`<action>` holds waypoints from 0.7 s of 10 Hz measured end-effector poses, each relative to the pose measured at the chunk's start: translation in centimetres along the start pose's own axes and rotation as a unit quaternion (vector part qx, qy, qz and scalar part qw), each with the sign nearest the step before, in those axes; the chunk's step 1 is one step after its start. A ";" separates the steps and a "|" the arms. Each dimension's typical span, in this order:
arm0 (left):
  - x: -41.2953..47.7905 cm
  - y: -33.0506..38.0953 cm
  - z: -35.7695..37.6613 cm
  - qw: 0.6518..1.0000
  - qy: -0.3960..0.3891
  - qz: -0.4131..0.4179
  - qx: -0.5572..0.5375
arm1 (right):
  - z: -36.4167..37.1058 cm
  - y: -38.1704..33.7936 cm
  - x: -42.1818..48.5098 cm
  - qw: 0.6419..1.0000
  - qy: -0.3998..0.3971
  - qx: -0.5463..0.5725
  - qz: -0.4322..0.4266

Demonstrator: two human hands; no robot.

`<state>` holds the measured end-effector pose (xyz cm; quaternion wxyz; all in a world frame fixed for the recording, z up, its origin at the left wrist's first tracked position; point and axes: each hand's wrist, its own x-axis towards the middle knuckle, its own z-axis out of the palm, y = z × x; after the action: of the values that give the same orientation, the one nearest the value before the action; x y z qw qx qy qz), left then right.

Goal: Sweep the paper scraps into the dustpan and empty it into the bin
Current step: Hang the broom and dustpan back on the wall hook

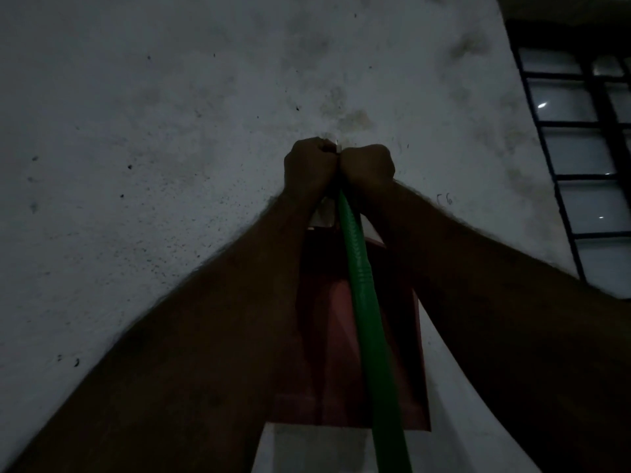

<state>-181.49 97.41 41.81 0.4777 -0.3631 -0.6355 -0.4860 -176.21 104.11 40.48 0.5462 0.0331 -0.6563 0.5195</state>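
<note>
Two hands [310, 162] [368, 163] hold green handle [362, 302] and red dustpan [317, 343] hanging vertically.

My broom handle [362, 302] is bright green, with a ribbed band partway along it. My dustpan [324, 353] is dull red. The wall [170, 131] is whitish grey, speckled with dark spots and smudges. The window [577, 155] shows a black grid over pale panes.

We count two hands raised side by side: one left hand [309, 163] and one right hand [368, 165]. Below them we see one green broom handle [362, 302] and one red dustpan [321, 353]. One barred window [580, 148] shows at far right.
</note>
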 end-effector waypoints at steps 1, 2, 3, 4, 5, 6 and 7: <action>-0.4 0.2 -0.1 1.000 -0.016 -0.003 0.008 | -0.3 0.8 -0.2 1.000 0.008 -0.021 -0.017; -0.9 0.2 -0.2 1.000 -0.022 -0.020 -0.009 | -0.6 1.8 -0.1 0.997 -0.002 -0.058 -0.050; -2.0 -0.2 -0.7 0.999 -0.036 -0.025 -0.015 | -1.3 2.0 -0.7 0.985 0.011 -0.112 -0.133; -3.2 -1.2 -1.6 0.995 -0.076 -0.024 0.060 | -2.6 2.8 -0.8 0.963 0.021 -0.187 -0.194; -4.9 -2.4 -2.6 0.981 -0.140 -0.045 0.126 | -3.8 3.7 -1.0 0.958 0.027 -0.215 -0.186; -6.4 -3.9 -3.3 0.974 -0.181 -0.076 0.110 | -4.4 4.9 -0.9 0.957 0.045 -0.223 -0.177; -7.3 -4.1 -3.1 0.979 -0.171 -0.104 0.033 | -5.0 5.0 -0.7 0.949 0.029 -0.266 -0.165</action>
<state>-182.45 93.35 33.94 0.3203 -0.3567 -0.7578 -0.4425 -175.60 109.60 36.00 0.6320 -0.0204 -0.7400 0.2292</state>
